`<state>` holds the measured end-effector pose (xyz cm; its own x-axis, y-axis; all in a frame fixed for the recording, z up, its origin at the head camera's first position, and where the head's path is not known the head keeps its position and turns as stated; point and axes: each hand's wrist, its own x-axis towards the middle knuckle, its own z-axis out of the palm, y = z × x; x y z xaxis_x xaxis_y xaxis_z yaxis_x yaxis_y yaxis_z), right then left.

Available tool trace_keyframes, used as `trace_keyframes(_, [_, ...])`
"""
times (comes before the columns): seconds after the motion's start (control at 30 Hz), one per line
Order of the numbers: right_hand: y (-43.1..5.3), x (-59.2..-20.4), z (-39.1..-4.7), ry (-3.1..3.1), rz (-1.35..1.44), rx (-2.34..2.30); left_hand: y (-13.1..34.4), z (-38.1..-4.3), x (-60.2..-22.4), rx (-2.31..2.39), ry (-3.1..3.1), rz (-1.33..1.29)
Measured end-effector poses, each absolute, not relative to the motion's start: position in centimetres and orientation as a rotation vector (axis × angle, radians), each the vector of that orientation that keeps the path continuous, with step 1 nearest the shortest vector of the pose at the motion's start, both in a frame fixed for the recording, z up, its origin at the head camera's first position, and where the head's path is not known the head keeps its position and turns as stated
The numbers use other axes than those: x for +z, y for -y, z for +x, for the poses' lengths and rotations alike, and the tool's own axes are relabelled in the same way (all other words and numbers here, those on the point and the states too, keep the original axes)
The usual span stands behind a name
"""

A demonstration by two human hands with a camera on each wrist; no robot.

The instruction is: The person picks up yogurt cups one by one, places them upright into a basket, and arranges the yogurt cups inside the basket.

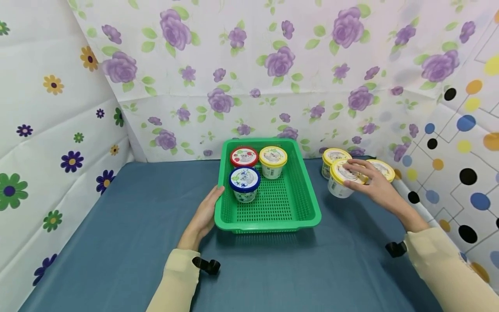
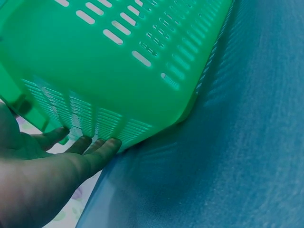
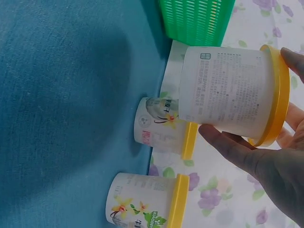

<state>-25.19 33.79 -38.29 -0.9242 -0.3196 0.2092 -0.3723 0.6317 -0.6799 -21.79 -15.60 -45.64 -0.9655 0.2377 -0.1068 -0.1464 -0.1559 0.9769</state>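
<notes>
The right hand (image 1: 372, 182) has its grip clamped on a yellow-lidded tub (image 1: 341, 184), raised above the bench (image 1: 117, 242) near two similar tubs (image 1: 335, 155). I'd guess light, stiff, slightly slippery; best held round the lid's edge. The left hand (image 1: 202, 216) grips the green basket (image 1: 274, 201) by its side.

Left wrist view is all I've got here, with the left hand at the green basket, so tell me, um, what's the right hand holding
Observer: The right hand holds a yellow-lidded cup.
Operator: What stands inside the basket?
Observer: Three cups: a red-lidded cup, a blue-lidded cup and another yellow-lidded cup.
Operator: Any more cups outside it?
Observer: Yes, besides the held one, two more yellow-lidded cups stand near the right hand.
</notes>
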Motion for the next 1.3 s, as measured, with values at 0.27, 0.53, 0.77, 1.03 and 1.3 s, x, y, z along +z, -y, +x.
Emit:
trace_keyframes(0.27, [-33.4,-37.7,-25.3,2.769,0.582,1.164,15.5,-21.8,-45.8,2.216,-1.862,0.111])
trace_keyframes(0.53, [-32.9,-36.7,-25.4,2.774,0.578,1.159,15.5,-21.6,-46.2,2.203,-1.860,0.088])
trace_keyframes(0.77, [-32.4,-35.5,-25.7,2.782,0.564,1.109,15.5,-21.7,-45.9,2.217,-1.864,0.107])
trace_keyframes(1.03, [-31.8,-34.9,-25.9,2.762,0.560,1.116,15.5,-21.6,-46.0,2.220,-1.863,0.119])
trace_keyframes(1.3, [-31.2,-34.2,-26.3,2.747,0.604,1.143,15.4,-21.7,-45.9,2.220,-1.863,0.107])
